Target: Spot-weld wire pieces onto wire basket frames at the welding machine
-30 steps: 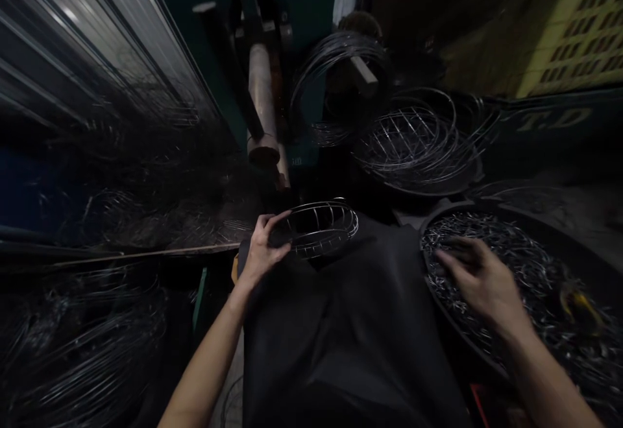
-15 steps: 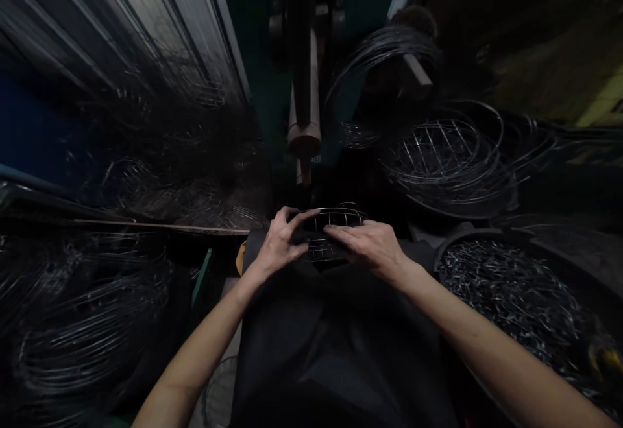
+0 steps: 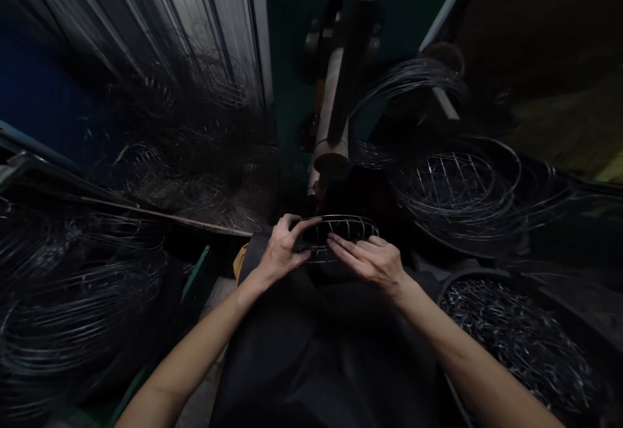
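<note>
A round wire basket-like frame (image 3: pixel 348 218) with short upright bars is held just in front of my body, above a dark apron (image 3: pixel 321 350). My left hand (image 3: pixel 285 246) grips its left side, forefinger along the upper ring and thumb below. On the right side, my right hand (image 3: pixel 372 259) has its fingers reaching inward over the bars, the tips near the frame's middle. Its thumb is mostly hidden. Beyond the frame, a machine arm (image 3: pixel 333 117) with a cylindrical end points down towards it.
A tub of short metal pieces (image 3: pixel 516 337) stands at right. Behind it, a dark basin (image 3: pixel 462 246) holds wire rings and grids. Wire coils (image 3: pixel 418 78) hang beside the machine. Bundled wire rings (image 3: pixel 82 311) lie at left, with tangled wire pieces (image 3: pixel 195 181) behind a board edge.
The view has shifted, so the machine and tubs appear further right and lower. The wire frame is tilted slightly differently and shows more of its right side; both hands stay on it.
</note>
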Available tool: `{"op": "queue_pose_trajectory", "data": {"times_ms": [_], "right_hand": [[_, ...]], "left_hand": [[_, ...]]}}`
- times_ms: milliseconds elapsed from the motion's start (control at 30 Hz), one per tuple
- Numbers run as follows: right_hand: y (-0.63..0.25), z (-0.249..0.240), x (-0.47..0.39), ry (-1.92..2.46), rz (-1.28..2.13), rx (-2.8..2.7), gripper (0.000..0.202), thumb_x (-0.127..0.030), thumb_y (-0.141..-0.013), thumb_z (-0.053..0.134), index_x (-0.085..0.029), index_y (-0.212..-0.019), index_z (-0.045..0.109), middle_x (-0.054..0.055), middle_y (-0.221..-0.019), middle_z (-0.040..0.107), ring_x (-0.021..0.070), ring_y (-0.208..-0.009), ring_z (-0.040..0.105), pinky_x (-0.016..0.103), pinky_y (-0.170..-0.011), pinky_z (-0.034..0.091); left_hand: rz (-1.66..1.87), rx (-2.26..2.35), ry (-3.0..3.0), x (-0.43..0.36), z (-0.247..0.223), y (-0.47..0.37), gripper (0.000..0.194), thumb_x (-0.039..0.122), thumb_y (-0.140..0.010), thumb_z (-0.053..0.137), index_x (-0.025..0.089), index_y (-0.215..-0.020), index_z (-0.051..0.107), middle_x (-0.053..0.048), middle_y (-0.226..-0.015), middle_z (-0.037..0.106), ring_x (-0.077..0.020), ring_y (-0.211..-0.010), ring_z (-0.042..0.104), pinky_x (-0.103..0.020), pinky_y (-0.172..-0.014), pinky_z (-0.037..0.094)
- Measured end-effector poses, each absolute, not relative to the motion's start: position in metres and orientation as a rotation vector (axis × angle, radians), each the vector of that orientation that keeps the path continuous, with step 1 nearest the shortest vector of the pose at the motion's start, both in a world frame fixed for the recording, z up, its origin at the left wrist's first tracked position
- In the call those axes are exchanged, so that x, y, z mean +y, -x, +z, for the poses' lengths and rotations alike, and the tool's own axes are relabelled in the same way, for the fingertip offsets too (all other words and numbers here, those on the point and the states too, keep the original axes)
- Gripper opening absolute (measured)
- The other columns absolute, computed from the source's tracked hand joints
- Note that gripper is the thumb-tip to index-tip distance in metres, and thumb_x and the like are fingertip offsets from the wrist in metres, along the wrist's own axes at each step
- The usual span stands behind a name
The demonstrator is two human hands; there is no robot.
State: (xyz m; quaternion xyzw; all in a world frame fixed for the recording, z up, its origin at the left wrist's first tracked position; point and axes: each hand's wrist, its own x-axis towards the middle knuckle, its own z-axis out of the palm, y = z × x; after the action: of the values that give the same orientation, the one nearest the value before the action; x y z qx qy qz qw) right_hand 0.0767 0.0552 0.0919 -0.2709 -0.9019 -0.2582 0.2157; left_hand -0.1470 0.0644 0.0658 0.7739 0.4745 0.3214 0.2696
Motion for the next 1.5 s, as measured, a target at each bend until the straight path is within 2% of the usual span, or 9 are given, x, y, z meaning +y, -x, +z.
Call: {"op": "queue_pose_trajectory", "data": {"times_ms": [100, 300, 533, 700, 967, 1133, 1333, 1500], "right_hand": [[-0.074, 0.092, 0.057, 0.75, -0.768, -2.494, 0.026, -0.008, -0.087, 0.052, -0.018, -0.105, 0.068, -0.002, -0.115, 0.065, 0.0042, -0.06, 0.052, 0.026, -0.056, 0.036], [-0.067, 0.094, 0.062, 0.726, -0.829, -2.494, 0.026, -0.011, -0.089, 0.049, -0.019, -0.103, 0.069, 0.0, -0.112, 0.067, 0.0046, -0.058, 0.05, 0.026, -0.056, 0.036], [-0.065, 0.098, 0.065, 0.676, -0.875, -2.466, 0.023, -0.011, -0.087, 0.052, -0.017, -0.1, 0.07, 0.003, -0.108, 0.069, 0.0053, -0.056, 0.049, 0.026, -0.056, 0.035], [-0.067, 0.097, 0.072, 0.67, -0.899, -2.452, 0.022, -0.012, -0.087, 0.052, -0.015, -0.101, 0.069, 0.006, -0.109, 0.068, 0.0058, -0.056, 0.049, 0.027, -0.056, 0.035], [-0.064, 0.098, 0.086, 0.68, -0.957, -2.432, 0.02, -0.013, -0.087, 0.054, -0.017, -0.1, 0.069, 0.004, -0.111, 0.068, 0.0054, -0.056, 0.05, 0.026, -0.056, 0.034], [-0.064, 0.092, 0.09, 0.686, -0.957, -2.452, 0.022, -0.012, -0.087, 0.054, -0.017, -0.101, 0.069, 0.004, -0.112, 0.067, 0.0064, -0.057, 0.051, 0.027, -0.057, 0.034], [-0.065, 0.077, 0.089, 0.734, -0.857, -2.445, 0.028, -0.015, -0.088, 0.052, -0.019, -0.112, 0.066, 0.006, -0.115, 0.066, 0.007, -0.059, 0.05, 0.028, -0.059, 0.034], [-0.046, 0.077, 0.082, 0.839, -0.763, -2.426, 0.024, -0.02, -0.09, 0.051, -0.021, -0.107, 0.068, 0.003, -0.116, 0.066, 0.0068, -0.057, 0.048, 0.029, -0.057, 0.032]], "left_hand": [[0.908, 1.338, -2.084, 0.063, 0.061, 0.146, 0.064, 0.011, -0.069, 0.063, 0.032, -0.128, 0.049, -0.005, -0.113, 0.045, -0.0239, -0.109, 0.05, -0.044, -0.096, 0.044], [1.01, 1.419, -2.083, 0.061, 0.052, 0.146, 0.063, 0.011, -0.07, 0.064, 0.032, -0.127, 0.05, -0.005, -0.114, 0.043, -0.0235, -0.11, 0.049, -0.043, -0.096, 0.044], [1.033, 1.405, -2.139, 0.066, 0.049, 0.148, 0.068, 0.012, -0.071, 0.066, 0.036, -0.131, 0.045, -0.005, -0.117, 0.042, -0.0239, -0.112, 0.047, -0.042, -0.096, 0.044], [1.074, 1.371, -2.187, 0.076, 0.05, 0.148, 0.07, 0.01, -0.07, 0.066, 0.034, -0.133, 0.044, -0.006, -0.117, 0.042, -0.0241, -0.112, 0.047, -0.042, -0.096, 0.044], [1.115, 1.35, -2.213, 0.092, 0.054, 0.148, 0.061, 0.015, -0.074, 0.067, 0.031, -0.13, 0.048, -0.006, -0.114, 0.044, -0.0233, -0.11, 0.049, -0.041, -0.095, 0.045], [1.095, 1.362, -2.217, 0.098, 0.048, 0.15, 0.059, 0.019, -0.075, 0.067, 0.032, -0.13, 0.049, -0.006, -0.114, 0.044, -0.0227, -0.109, 0.049, -0.042, -0.097, 0.044], [1.085, 1.345, -2.262, 0.1, 0.042, 0.157, 0.06, 0.02, -0.076, 0.066, 0.032, -0.131, 0.047, -0.006, -0.115, 0.043, -0.0228, -0.109, 0.049, -0.043, -0.099, 0.043], [1.02, 1.313, -2.306, 0.098, 0.045, 0.174, 0.06, 0.021, -0.077, 0.066, 0.033, -0.132, 0.045, -0.006, -0.121, 0.043, -0.0232, -0.114, 0.047, -0.042, -0.099, 0.043]]}}
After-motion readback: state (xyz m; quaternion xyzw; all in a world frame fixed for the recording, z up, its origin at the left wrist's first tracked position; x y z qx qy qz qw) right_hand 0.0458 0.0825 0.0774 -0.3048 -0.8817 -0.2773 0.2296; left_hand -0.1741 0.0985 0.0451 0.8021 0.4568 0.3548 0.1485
